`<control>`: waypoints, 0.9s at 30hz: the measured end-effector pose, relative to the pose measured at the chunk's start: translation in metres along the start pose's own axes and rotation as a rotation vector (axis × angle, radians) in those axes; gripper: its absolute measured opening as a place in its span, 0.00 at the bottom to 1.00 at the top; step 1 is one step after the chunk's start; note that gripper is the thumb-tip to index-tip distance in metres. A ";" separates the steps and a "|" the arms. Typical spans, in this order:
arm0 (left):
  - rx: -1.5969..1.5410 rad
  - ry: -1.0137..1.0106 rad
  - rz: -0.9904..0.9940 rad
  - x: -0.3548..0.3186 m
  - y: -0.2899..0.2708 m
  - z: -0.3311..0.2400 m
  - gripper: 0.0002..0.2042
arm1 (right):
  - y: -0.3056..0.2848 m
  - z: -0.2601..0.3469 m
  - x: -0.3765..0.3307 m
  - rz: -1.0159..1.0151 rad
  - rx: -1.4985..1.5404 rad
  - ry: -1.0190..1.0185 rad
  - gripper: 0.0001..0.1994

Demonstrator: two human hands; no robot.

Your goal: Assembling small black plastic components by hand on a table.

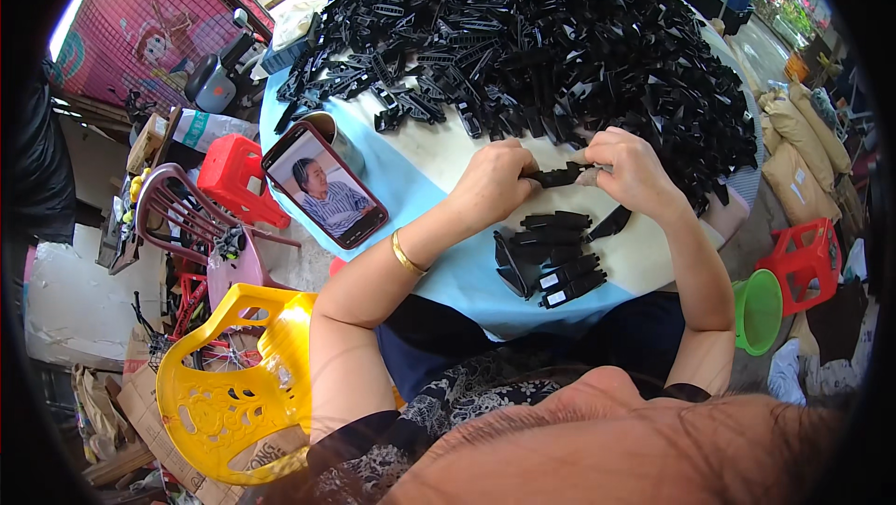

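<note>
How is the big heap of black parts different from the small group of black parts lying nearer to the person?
The big heap contains a great many parts; the small group has only a few. The big heap is jumbled at all angles, while in the small group several parts lie roughly side by side. The big heap covers the table's far side; the small group lies near its close edge. Both are black.

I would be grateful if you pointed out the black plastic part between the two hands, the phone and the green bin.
Black plastic part point(557, 175): head view, middle of its dark body.
Phone point(327, 188): head view, middle of its lit screen.
Green bin point(759, 312): head view, on its wall.
</note>
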State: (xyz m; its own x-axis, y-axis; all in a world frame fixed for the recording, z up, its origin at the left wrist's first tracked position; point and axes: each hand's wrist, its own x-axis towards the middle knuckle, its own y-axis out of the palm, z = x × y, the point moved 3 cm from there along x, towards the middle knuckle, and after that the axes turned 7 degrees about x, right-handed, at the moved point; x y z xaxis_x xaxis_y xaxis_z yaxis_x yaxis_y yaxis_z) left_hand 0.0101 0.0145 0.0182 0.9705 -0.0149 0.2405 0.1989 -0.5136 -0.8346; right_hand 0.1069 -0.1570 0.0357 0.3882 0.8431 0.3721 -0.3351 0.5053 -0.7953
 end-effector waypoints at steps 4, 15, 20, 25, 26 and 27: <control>-0.007 0.008 -0.027 0.000 0.002 0.001 0.08 | 0.002 -0.007 -0.002 -0.024 -0.002 -0.042 0.07; -0.024 0.113 -0.006 0.007 0.001 -0.001 0.08 | 0.013 -0.005 0.005 -0.016 0.086 -0.254 0.08; -0.035 0.079 0.125 0.008 0.005 0.002 0.09 | 0.015 0.007 0.010 0.047 0.139 -0.178 0.08; 0.163 0.288 0.263 0.052 -0.005 0.015 0.12 | 0.002 -0.007 0.007 -0.218 -0.031 -0.167 0.10; 0.072 0.184 0.065 0.063 -0.019 0.013 0.12 | 0.001 -0.009 0.006 -0.261 -0.144 -0.187 0.12; 0.289 0.097 -0.163 0.076 -0.027 0.016 0.12 | 0.001 -0.012 0.004 -0.267 -0.147 -0.182 0.12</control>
State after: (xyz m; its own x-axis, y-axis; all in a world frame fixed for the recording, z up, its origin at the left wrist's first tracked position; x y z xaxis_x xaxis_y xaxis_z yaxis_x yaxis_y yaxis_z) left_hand 0.0803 0.0408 0.0509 0.9081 -0.0417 0.4166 0.3939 -0.2519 -0.8840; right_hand 0.1185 -0.1555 0.0307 0.2819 0.7108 0.6445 -0.1101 0.6912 -0.7142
